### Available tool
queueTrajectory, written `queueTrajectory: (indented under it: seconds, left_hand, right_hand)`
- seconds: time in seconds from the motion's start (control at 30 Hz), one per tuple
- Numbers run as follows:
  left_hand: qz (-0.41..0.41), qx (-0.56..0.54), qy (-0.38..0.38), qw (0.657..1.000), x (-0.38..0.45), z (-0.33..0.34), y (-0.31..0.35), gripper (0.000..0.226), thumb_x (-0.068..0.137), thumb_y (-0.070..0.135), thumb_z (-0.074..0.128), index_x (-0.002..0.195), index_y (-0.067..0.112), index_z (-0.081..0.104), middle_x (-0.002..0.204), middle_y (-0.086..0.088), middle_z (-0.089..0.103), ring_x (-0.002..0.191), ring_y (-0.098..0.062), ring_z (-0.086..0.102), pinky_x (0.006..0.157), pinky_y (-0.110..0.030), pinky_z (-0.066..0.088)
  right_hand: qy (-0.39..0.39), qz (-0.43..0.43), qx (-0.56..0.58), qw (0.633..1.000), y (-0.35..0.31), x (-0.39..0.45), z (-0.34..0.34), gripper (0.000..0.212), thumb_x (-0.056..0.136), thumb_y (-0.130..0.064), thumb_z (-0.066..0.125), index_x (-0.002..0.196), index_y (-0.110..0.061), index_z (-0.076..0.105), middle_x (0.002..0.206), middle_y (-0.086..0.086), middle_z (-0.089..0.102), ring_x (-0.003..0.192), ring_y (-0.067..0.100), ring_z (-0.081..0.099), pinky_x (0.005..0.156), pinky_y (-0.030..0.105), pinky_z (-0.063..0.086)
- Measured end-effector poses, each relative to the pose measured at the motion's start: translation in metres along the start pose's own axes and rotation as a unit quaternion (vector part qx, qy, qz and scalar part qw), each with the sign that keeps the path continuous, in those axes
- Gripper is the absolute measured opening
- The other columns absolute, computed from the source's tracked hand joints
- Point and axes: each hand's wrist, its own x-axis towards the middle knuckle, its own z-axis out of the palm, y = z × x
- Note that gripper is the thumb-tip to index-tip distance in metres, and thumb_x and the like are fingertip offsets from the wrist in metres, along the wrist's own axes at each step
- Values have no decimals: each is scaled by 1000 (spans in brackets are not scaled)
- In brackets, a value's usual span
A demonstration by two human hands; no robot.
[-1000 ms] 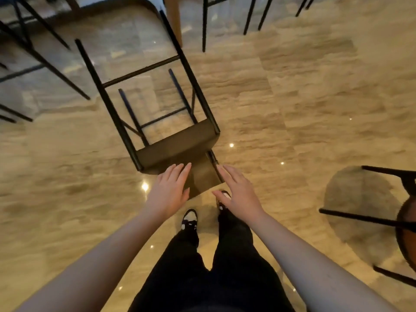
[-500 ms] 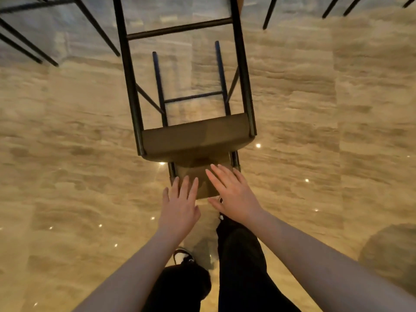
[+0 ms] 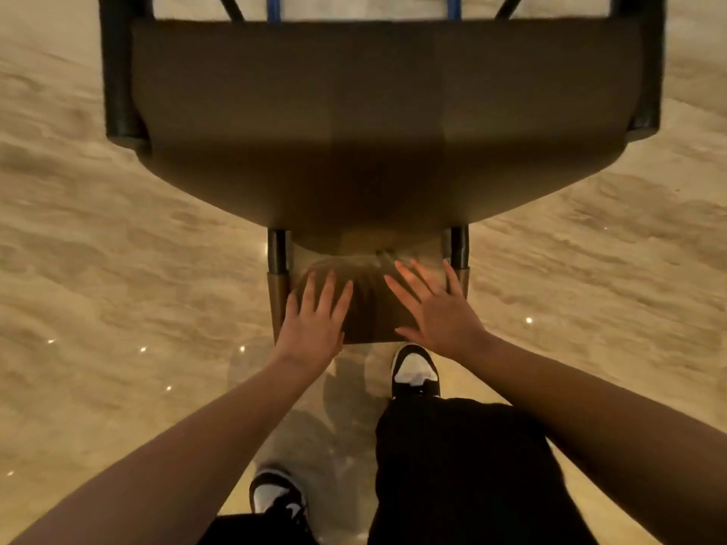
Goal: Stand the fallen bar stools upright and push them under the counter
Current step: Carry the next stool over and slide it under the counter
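A fallen bar stool (image 3: 377, 123) with a brown seat and black metal legs lies on its back on the glossy floor, filling the upper half of the view. Its short backrest (image 3: 369, 308) lies flat nearest me, its legs running away past the top edge. My left hand (image 3: 312, 324) and my right hand (image 3: 436, 308) hover over the backrest with fingers spread and straight. I cannot tell whether they touch it. Neither hand holds anything.
Polished beige stone floor (image 3: 118, 269) spreads on both sides, with small light reflections. My feet in black-and-white sneakers (image 3: 415, 371) stand just behind the backrest. No counter or other stool is in view.
I have bent closer, so the stool now fills the view. Both hands have moved forward from the backrest's near edge to over the backrest, still spread.
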Motion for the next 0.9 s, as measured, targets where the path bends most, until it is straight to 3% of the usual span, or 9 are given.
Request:
queueTrajectory:
  seconds: [0.17, 0.33, 0.47, 0.7, 0.9]
  left_hand:
    - [8, -2, 0, 1000, 41, 85, -6, 95, 93, 48, 55, 153, 20, -13, 162, -12, -8, 148, -37, -6, 115, -52, 6]
    - [18, 25, -22, 999, 52, 130, -7, 108, 82, 75, 45, 152, 26, -21, 158, -13, -26, 144, -41, -21, 109, -73, -2]
    - [33, 41, -32, 998, 58, 143, -10, 113, 75, 86, 36, 149, 29, -28, 154, -15, -37, 141, -46, -29, 102, -77, -12]
    - [78, 75, -23, 994, 60, 150, -16, 102, 86, 77, 27, 145, 20, -35, 148, -27, -39, 132, -54, -36, 96, -80, -15]
    - [159, 94, -27, 982, 51, 140, 0, 76, 102, 51, 22, 144, 9, -26, 148, -33, -26, 130, -50, -33, 101, -72, -11]
  right_hand:
    - [-24, 12, 8, 1000, 2, 30, 79, 93, 85, -66, 52, 154, -26, 4, 163, 7, 10, 149, 31, 4, 114, 61, -5]
    - [-52, 15, 26, 998, -19, 34, 125, 104, 80, -70, 54, 154, -26, -4, 163, 13, -3, 149, 35, -1, 113, 67, -1]
    - [-59, 29, 25, 998, -25, 35, 135, 110, 75, -75, 55, 155, -27, -4, 162, 16, -11, 148, 39, -6, 110, 69, -4]
    - [-59, 57, 14, 997, -36, 40, 137, 115, 68, -82, 55, 155, -22, 9, 161, 20, -1, 147, 42, 3, 108, 73, -1]
    - [-46, 70, 5, 996, -45, 42, 139, 110, 71, -82, 50, 154, -16, 17, 158, 25, -3, 145, 47, 8, 107, 74, 8]
